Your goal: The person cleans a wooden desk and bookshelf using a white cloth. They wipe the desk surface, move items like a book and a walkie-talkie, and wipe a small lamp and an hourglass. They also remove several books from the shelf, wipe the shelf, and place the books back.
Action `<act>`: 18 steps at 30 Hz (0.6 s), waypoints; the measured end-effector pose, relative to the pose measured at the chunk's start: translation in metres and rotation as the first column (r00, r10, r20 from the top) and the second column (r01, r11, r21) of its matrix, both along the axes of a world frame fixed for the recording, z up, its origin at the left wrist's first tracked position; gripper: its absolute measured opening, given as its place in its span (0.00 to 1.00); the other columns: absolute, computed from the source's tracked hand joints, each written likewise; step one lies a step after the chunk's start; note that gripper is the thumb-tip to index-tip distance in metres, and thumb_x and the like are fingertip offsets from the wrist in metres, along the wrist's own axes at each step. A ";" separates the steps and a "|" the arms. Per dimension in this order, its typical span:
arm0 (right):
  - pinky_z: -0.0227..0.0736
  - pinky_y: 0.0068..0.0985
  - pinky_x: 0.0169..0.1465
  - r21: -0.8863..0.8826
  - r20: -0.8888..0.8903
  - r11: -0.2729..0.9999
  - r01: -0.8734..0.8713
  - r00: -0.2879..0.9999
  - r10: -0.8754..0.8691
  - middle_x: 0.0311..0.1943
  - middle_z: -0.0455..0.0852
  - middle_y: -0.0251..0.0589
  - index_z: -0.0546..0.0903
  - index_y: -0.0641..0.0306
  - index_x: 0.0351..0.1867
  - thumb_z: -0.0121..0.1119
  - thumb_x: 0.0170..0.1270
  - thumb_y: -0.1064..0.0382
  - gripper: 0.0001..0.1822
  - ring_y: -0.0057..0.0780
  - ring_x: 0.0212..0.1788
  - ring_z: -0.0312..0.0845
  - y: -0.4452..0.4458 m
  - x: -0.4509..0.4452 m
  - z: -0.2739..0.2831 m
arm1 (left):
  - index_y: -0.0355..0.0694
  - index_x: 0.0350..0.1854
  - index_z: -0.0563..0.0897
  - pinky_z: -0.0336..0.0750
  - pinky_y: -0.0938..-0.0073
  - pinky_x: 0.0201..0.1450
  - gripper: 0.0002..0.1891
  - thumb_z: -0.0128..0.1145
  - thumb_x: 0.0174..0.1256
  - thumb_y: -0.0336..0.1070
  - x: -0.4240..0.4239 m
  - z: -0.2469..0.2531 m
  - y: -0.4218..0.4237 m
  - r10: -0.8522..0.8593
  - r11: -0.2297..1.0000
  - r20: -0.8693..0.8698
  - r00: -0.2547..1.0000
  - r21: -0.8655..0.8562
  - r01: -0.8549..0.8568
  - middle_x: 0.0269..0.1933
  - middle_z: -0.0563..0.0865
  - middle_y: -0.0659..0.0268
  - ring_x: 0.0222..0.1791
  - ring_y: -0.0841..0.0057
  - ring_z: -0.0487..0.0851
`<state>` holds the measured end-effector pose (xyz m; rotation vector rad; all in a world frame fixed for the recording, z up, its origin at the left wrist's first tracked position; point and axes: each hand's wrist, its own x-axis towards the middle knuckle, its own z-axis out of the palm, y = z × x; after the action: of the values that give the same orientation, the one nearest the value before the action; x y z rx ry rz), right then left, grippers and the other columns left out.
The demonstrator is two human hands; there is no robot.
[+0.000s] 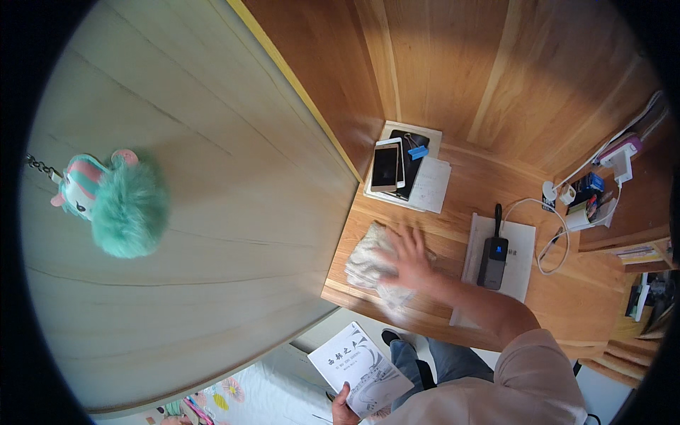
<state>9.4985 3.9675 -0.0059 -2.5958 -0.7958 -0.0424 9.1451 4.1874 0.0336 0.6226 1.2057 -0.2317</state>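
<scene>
My right hand (409, 257), blurred, is over a folded light-coloured cloth (366, 257) on the wooden desk (568, 308). Its fingers are spread and overlap the cloth's right part. Whether the palm presses on it cannot be made out. Below the desk's front edge, my left hand (344, 408) grips the lower corner of a white booklet (361, 366), with the thumb on its cover. That cover bears writing and a grey music-themed drawing. Right of my right forearm, a black power bank (493, 263) with a lit display lies on white papers (520, 265).
Behind the cloth, smartphones (384, 167) and a blue binder clip (418, 152) top a stack of papers and a dark notebook. A white cable (566, 239) loops across the desk's right side near a pen holder (578, 218). A green fluffy unicorn keychain (130, 207) hangs at left.
</scene>
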 end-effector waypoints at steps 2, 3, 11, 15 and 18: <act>0.32 0.55 0.70 -0.010 -0.019 0.999 -0.050 0.999 0.050 0.70 0.53 0.48 0.67 0.38 0.65 0.57 0.54 0.36 0.36 0.50 0.72 0.41 0.004 -0.020 -0.012 | 0.29 0.61 0.67 0.71 0.56 0.59 0.30 0.54 0.64 0.46 0.001 -0.002 0.003 -0.016 1.000 0.011 1.000 -0.004 0.016 0.57 0.77 0.51 0.56 0.56 0.75; 0.32 0.54 0.70 -0.013 -0.031 0.997 -0.080 0.996 0.080 0.70 0.53 0.48 0.67 0.37 0.65 0.57 0.54 0.36 0.35 0.49 0.72 0.42 0.008 -0.026 -0.020 | 0.29 0.62 0.67 0.71 0.56 0.60 0.30 0.54 0.64 0.46 0.000 -0.001 0.005 -0.020 1.000 0.014 1.000 -0.004 0.020 0.57 0.77 0.51 0.57 0.56 0.75; 0.40 0.49 0.68 0.094 0.110 0.939 0.331 0.934 -0.341 0.69 0.59 0.39 0.74 0.38 0.59 0.57 0.54 0.41 0.29 0.43 0.69 0.49 0.071 0.081 -0.065 | 0.28 0.62 0.66 0.69 0.58 0.61 0.29 0.52 0.66 0.46 -0.039 -0.032 0.039 -0.036 0.999 0.060 0.998 -0.007 0.036 0.58 0.76 0.51 0.58 0.58 0.74; 0.42 0.49 0.67 0.127 0.144 0.939 0.320 0.931 -0.337 0.66 0.65 0.35 0.76 0.39 0.57 0.58 0.53 0.42 0.27 0.41 0.68 0.51 0.079 0.064 -0.077 | 0.30 0.63 0.65 0.67 0.57 0.61 0.29 0.53 0.65 0.43 -0.042 -0.022 0.042 -0.002 1.000 0.121 0.993 -0.031 0.006 0.58 0.76 0.52 0.58 0.57 0.74; 0.42 0.48 0.67 0.099 0.119 0.952 0.290 0.946 -0.300 0.64 0.66 0.35 0.77 0.40 0.55 0.59 0.52 0.43 0.27 0.40 0.68 0.52 0.099 0.007 -0.081 | 0.31 0.64 0.65 0.67 0.57 0.61 0.29 0.54 0.64 0.42 -0.058 -0.028 0.051 0.013 0.999 0.189 0.982 -0.032 -0.007 0.58 0.76 0.52 0.57 0.57 0.75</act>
<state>9.5056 4.0664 -0.0871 -2.6327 -0.4304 -0.3316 9.0868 4.2381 0.0053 0.5974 1.0199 -0.1784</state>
